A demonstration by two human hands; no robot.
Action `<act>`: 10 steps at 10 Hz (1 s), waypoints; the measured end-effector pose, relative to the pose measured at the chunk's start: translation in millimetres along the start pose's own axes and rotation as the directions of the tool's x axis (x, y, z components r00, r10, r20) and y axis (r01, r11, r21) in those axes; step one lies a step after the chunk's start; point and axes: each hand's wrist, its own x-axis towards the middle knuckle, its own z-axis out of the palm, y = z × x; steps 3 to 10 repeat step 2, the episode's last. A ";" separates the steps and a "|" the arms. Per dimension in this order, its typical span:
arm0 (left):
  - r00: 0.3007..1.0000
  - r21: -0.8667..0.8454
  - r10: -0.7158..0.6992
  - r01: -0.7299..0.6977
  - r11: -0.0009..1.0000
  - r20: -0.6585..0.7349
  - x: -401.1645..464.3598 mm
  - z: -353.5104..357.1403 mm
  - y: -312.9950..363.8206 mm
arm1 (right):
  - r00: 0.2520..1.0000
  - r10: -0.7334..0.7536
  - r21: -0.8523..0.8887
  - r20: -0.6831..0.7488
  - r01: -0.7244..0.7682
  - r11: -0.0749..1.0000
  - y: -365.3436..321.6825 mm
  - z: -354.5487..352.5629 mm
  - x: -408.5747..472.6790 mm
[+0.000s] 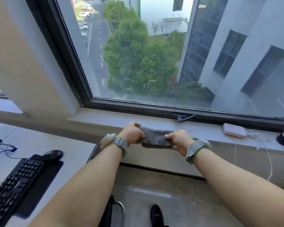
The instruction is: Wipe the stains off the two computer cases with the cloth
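Note:
A folded grey cloth (155,137) is stretched between both hands in front of the window sill. My left hand (132,133) grips its left end with curled fingers. My right hand (178,140) pinches its right end. Both wrists wear grey straps. No computer case shows in this view.
A white desk (82,149) at the left carries a black keyboard (11,185), a black mouse (53,155) on a dark pad, and cables. The grey window sill (211,130) holds a white power bank (234,130) with a white cord and a dark object at far right. Floor below.

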 end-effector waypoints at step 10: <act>0.971 0.104 0.122 -0.102 0.989 -0.205 100.1 -8.0 42.3 | 0.999 -0.006 0.055 0.037 0.004 0.998 -53.0 13.1 101.6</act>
